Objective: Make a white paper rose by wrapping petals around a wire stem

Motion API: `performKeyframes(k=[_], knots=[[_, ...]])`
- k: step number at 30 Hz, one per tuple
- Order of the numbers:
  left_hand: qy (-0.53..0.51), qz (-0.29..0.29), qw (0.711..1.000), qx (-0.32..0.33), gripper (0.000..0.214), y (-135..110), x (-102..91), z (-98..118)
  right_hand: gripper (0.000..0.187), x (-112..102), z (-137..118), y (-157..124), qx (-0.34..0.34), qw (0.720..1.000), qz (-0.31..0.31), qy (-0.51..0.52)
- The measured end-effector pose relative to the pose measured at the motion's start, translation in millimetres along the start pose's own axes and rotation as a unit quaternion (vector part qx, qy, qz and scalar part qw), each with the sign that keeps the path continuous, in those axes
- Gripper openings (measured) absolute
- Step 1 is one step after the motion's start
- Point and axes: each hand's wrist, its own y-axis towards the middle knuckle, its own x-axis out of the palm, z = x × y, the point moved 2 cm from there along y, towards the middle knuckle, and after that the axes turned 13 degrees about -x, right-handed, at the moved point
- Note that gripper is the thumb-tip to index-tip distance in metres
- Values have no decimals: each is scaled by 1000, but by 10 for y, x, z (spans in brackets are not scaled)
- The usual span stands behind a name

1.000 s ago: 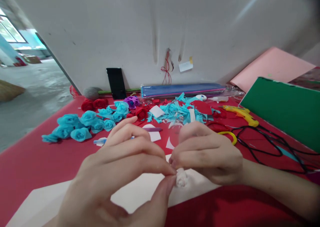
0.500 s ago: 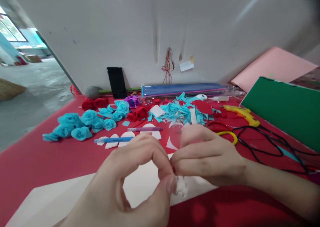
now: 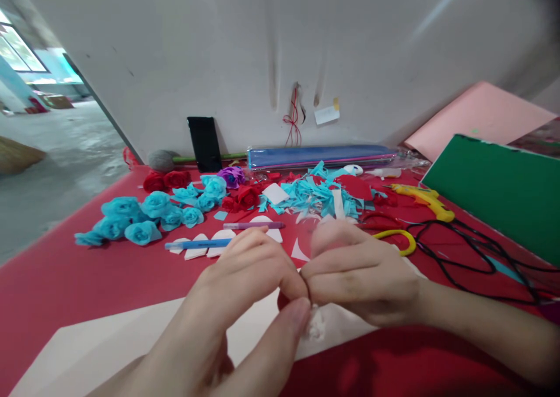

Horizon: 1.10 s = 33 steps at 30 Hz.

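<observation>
A small white paper rose (image 3: pixel 317 326), blurred and curled in layers, shows below my meeting fingertips. My left hand (image 3: pixel 245 292) pinches at its left edge with thumb and forefinger. My right hand (image 3: pixel 359 274) closes over the top of it, fingers bent together; its thumb and the far side of the rose are hidden. Under both hands lies a long white paper sheet (image 3: pixel 118 338). Just beyond them are a blue pen (image 3: pixel 196 244), a purple pen (image 3: pixel 251 225) and several white paper petals (image 3: pixel 220 251).
Blue paper roses (image 3: pixel 142 232) sit at left, red ones (image 3: pixel 177 180) behind. Blue paper scraps (image 3: pixel 301 192) lie mid-back. To the right are yellow-handled scissors (image 3: pixel 406 245), a glue gun (image 3: pixel 426 198), black cord (image 3: pixel 472 257) and a green board (image 3: pixel 499 192). A phone (image 3: pixel 204 146) leans against the wall.
My left thumb and forefinger have flattened and drawn closer together, narrowing the loop between them, and shifted slightly right. My right hand stays nearly in place, and the white paper rose has turned slightly.
</observation>
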Motion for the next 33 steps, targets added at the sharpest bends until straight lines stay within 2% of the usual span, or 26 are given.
performKeyframes(k=[4, 8, 12, 16, 18, 21, 25, 27, 30, 33], knots=[[18, -9, 1000, 7, 17, 14, 17, -12, 30, 30, 19, -14, 1, 1000, 5, 29], [5, 5, 1000, -21, 20, 49, 27, -28, 27, 60, 44, -36, 16, 996, 31, 76], [-1, 11, 999, -42, 20, 114, -13, -47, 23, 58, 75, -36, 98, 985, 62, 131], [1, 28, 1000, -5, 18, 128, -53, -55, 17, 37, 90, -21, 163, 968, 82, 172], [-9, 40, 999, -1, 15, 124, -53, -64, 16, 33, 94, -21, 189, 957, 92, 202], [-40, 24, 999, -23, 16, 135, -34, -83, 16, 46, 94, -32, 227, 932, 94, 267], [-107, -32, 993, -34, 14, 162, -26, -101, 18, 78, 82, -47, 272, 883, 60, 377], [-144, -72, 986, -44, 13, 170, -29, -114, 20, 95, 75, -53, 295, 846, 58, 441], [-179, -113, 976, -60, 12, 180, -26, -139, 20, 140, 69, -73, 338, 761, 77, 548], [-214, -130, 964, -92, 9, 195, -1, -185, 19, 209, 58, -108, 367, 669, 103, 638]])
